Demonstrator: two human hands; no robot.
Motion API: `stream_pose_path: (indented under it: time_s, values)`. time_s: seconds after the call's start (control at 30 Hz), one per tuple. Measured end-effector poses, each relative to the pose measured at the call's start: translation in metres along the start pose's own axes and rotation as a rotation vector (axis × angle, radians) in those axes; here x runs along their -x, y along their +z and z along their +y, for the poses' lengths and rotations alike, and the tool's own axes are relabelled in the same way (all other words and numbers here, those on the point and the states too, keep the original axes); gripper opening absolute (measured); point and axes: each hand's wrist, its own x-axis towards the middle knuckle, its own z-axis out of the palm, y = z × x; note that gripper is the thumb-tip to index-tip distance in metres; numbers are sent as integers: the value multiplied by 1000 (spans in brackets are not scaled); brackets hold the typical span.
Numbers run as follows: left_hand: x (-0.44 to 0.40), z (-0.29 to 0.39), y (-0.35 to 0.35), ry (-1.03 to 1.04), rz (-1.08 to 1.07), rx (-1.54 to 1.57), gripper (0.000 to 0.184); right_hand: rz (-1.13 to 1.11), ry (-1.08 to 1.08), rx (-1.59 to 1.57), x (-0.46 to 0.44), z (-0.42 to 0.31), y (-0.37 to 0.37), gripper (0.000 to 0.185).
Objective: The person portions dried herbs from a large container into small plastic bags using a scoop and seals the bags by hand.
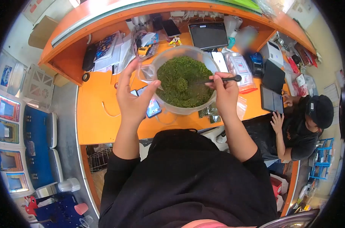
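A large clear plastic tub [180, 110] full of dry, green, moss-like plant bits [176, 68] stands on the orange desk in front of me. My right hand [226, 93] grips a black-handled spoon [229, 79]. Its far end reaches over the tub, where a small heap of the green bits seems to lie on it. At the tub's left rim, my left hand [133, 95] holds a small clear plastic bag [147, 73] between thumb and fingers, spread apart. Below that hand lies a phone [153, 108] with its screen lit.
Filled small packets [210, 113] lie by the tub's lower right side. Behind it are a dark tablet [208, 35] and papers [110, 51]. At right, a person in a black cap [319, 112] touches another tablet [272, 99]. An orange shelf [153, 13] overhangs the desk.
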Motion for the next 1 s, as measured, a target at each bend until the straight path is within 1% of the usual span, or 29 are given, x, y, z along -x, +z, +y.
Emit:
stream_pose_path:
  time_s: [0.07, 0.1, 0.13, 0.17, 0.27, 0.3, 0.4, 0.43, 0.53, 0.57, 0.67, 0.7, 0.77, 0.8, 0.87, 0.9, 1.0]
  values:
    - [-6, 0, 12, 10, -40, -107, 62, 66, -29, -21, -1, -7, -4, 14]
    - [-10, -2, 18, 122, -51, -213, 64, 100, -65, -37, 0, -12, -5, 14]
    - [-12, 1, 24, 141, -80, -240, 64, 134, -99, -54, 1, -16, -6, 15]
    - [-13, 4, 32, 158, -110, -270, 64, 125, -155, -90, 2, -20, -7, 14]
    - [-10, 10, 54, 151, -174, -352, 61, 136, -450, -101, 7, -35, 1, 12]
    - [-7, 11, 60, 149, -185, -358, 60, 132, -499, -85, 10, -40, 4, 12]
    - [-6, 13, 74, 97, -195, -390, 59, 24, -781, 99, 15, -36, 5, 13]
    - [-5, 14, 76, 83, -203, -409, 60, 8, -779, 130, 21, -34, 4, 11]
    - [-5, 12, 78, 86, -192, -484, 61, -113, -928, 286, 26, -32, 2, 11]
    - [-4, 12, 78, 94, -184, -510, 61, -125, -979, 312, 27, -34, 5, 18]
    - [-4, 12, 76, 23, -232, -501, 60, -202, -1071, 449, 31, -40, 6, 27]
    - [-4, 12, 75, 37, -227, -488, 59, -191, -1052, 469, 33, -40, 6, 30]
    - [-2, 12, 72, 65, -216, -463, 60, -211, -850, 521, 28, -38, 3, 26]
    - [-3, 12, 70, 117, -221, -473, 61, -220, -750, 544, 24, -38, 0, 24]
    - [-2, 13, 63, 218, -235, -497, 63, -406, -590, 715, 16, -44, -7, 22]
    - [0, 12, 62, 205, -235, -484, 64, -499, -502, 797, 15, -45, -9, 21]
    - [-3, 17, 63, 172, -203, -415, 65, -388, -308, 646, 13, -36, -4, 28]
